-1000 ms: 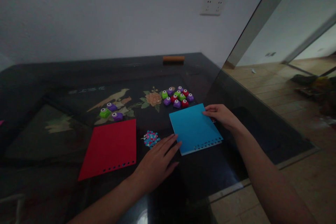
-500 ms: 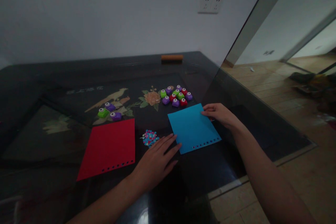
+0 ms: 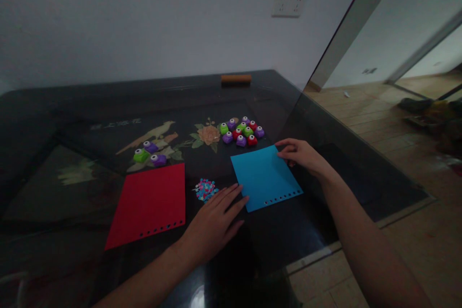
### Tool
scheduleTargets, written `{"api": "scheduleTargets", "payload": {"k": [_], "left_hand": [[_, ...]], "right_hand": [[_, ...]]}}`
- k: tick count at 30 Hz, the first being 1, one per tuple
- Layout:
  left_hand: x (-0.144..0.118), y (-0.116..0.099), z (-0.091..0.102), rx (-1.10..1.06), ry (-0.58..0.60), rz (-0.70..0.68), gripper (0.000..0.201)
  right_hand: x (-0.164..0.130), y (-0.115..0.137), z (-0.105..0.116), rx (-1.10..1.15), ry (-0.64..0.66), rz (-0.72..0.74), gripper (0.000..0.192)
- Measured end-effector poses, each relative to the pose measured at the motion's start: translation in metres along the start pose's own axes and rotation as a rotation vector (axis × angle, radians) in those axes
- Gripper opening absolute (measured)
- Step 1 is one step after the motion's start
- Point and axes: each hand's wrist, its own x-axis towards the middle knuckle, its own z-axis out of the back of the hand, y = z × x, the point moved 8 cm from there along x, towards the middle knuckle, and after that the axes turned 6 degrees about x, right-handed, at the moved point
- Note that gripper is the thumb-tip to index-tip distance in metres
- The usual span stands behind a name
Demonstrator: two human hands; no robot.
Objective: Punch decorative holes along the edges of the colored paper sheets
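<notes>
Blue sheet [image 3: 265,178]: lies flat on the dark glass table [image 3: 72,106], toward its right side; a row of small punched holes runs along its near edge; it sits between the two hands.
Right hand [image 3: 301,156]: rests at the sheet's far right corner; fingers loosely curled, tips pressing on or pinching that corner; whether the thumb is under the paper I cannot tell.
Left hand [image 3: 214,221]: lies palm down on the table, fingers stretched out and slightly spread; the fingertips touch the sheet's near left edge; nothing gripped.
Paper bits [image 3: 205,188]: a small heap of pink, blue and white punched scraps just beyond the left fingertips, between the two sheets.
Red sheet [image 3: 147,204]: flat on the table to the left, well apart from both hands; same row of holes along its near edge.
Punches, far group [image 3: 241,131]: a cluster of small green, purple and red punches just beyond the blue sheet's far edge, close together.
Punches, left group [image 3: 149,152]: three, one green and two purple, just beyond the red sheet's far edge.
Table: black with a painted bird and flower under the glass; a small brown block [image 3: 236,78] lies at its far edge by the wall.
Wall: a white socket plate [image 3: 288,4] above the block.
</notes>
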Motion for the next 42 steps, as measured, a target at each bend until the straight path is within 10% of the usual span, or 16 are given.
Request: {"api": "scheduleTargets", "payload": {"k": [14, 19, 27, 32, 42], "left_hand": [[0.0, -0.004, 0.008, -0.004, -0.041, -0.005, 0.049], [-0.002, -0.003, 0.041, -0.036, -0.112, -0.029, 0.041], [-0.059, 0.124, 0.115, -0.088, -0.307, 0.441, 0.026], [-0.122, 0.216, 0.11, -0.064, -0.349, 0.818, 0.031], [-0.118, 0.213, 0.09, -0.041, -0.15, 0.608, 0.041]], "right_hand": [[0.006, -0.002, 0.014, -0.174, -0.102, 0.077, 0.029], [0.007, -0.002, 0.015, -0.188, -0.123, 0.087, 0.028], [0.008, -0.006, 0.015, -0.147, -0.143, 0.012, 0.033], [0.009, -0.007, 0.017, -0.163, -0.18, -0.002, 0.036], [0.009, -0.009, 0.019, -0.146, -0.212, -0.04, 0.035]]}}
